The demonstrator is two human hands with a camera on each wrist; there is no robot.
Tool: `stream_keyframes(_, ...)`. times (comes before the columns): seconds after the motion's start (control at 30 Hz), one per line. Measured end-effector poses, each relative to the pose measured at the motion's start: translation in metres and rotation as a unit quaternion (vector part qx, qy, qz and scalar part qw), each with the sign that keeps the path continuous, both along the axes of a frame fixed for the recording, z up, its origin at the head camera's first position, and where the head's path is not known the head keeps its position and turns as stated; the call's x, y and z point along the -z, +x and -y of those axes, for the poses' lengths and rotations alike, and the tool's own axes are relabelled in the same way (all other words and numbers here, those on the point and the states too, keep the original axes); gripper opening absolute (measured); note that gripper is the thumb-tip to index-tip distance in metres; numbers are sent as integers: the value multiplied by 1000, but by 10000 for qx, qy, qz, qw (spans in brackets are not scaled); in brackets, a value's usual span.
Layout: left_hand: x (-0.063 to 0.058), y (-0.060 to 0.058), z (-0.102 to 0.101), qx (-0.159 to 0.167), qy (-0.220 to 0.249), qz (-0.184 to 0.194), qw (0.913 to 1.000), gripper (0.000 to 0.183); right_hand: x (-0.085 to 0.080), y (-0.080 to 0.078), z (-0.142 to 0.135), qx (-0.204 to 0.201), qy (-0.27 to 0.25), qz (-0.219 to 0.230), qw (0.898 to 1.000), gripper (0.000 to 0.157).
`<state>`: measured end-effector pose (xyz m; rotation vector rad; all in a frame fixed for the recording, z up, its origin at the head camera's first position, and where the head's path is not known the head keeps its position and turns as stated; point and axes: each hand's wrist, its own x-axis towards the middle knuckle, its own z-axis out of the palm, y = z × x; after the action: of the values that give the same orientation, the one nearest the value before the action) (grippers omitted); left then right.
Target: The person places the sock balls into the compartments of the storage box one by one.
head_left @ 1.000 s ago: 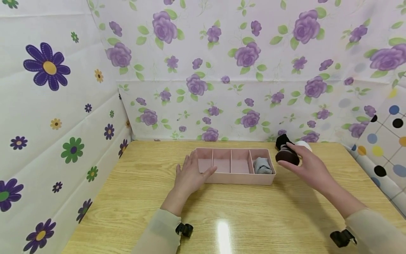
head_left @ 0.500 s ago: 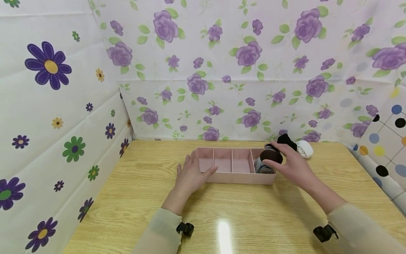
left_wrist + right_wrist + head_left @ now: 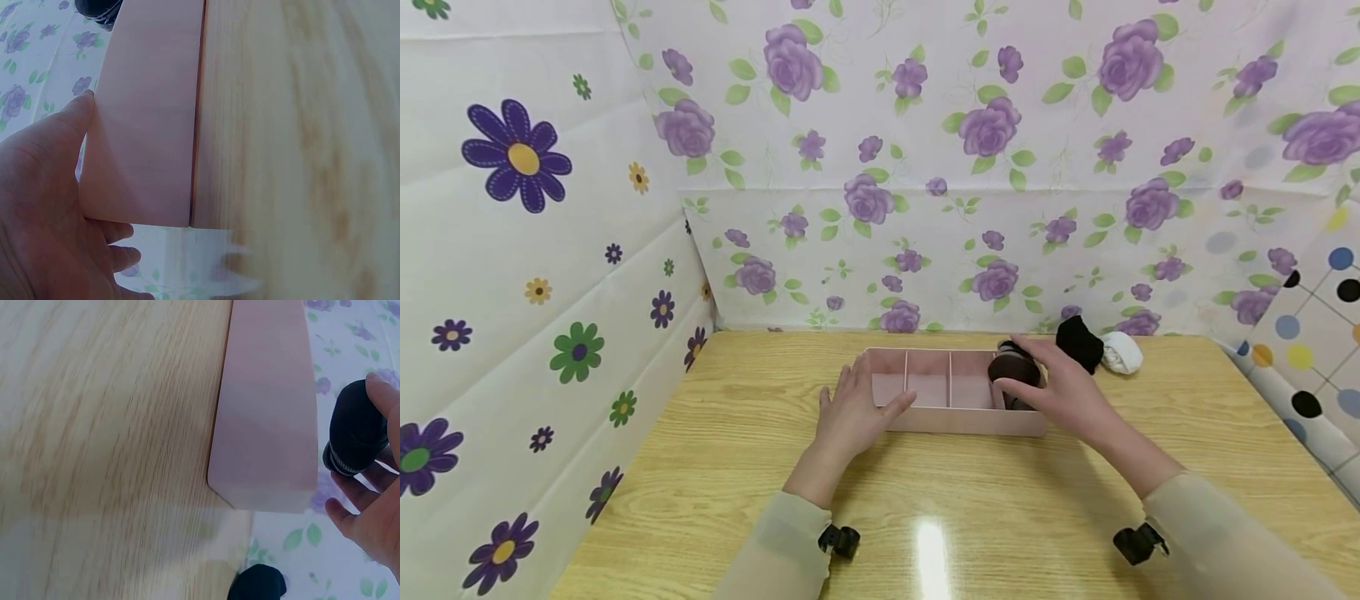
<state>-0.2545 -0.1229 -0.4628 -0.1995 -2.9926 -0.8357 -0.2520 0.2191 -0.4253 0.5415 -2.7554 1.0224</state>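
Observation:
A pink box (image 3: 955,422) with a row of compartments stands on the wooden table. My right hand (image 3: 1071,392) pinches a dark rolled-up sock (image 3: 1015,367) between thumb and fingers, over the right part of the box. In the right wrist view the sock (image 3: 357,428) looks black with a pale striped band, above the box rim. The hand and sock hide most of the rightmost compartment. At the box's left end, my left hand (image 3: 853,417) rests with fingers spread and thumb along the front rim. In the left wrist view the thumb lies at the rim, fingertips past the end wall.
A black rolled sock (image 3: 1079,343) and a white rolled sock (image 3: 1122,352) lie side by side at the table's back right. Flowered cloth walls (image 3: 850,250) stand behind and at the left; a dotted cloth (image 3: 1300,358) closes off the right.
My right hand has carried the dark sock leftward from beside the black and white socks to over the box, covering the grey sock in the rightmost compartment. My left hand stays put.

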Motion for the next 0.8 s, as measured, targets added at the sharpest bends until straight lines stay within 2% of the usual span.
stream_keyframes(0.37,0,0,0,-9,-29,29,10000,117,13,-10,15,-267,-153,-410,9987,81)
stream_keyframes(0.8,2,-1,0,-30,-12,2,10000,116,26,-14,34,-370,-457,-231,9980,82)
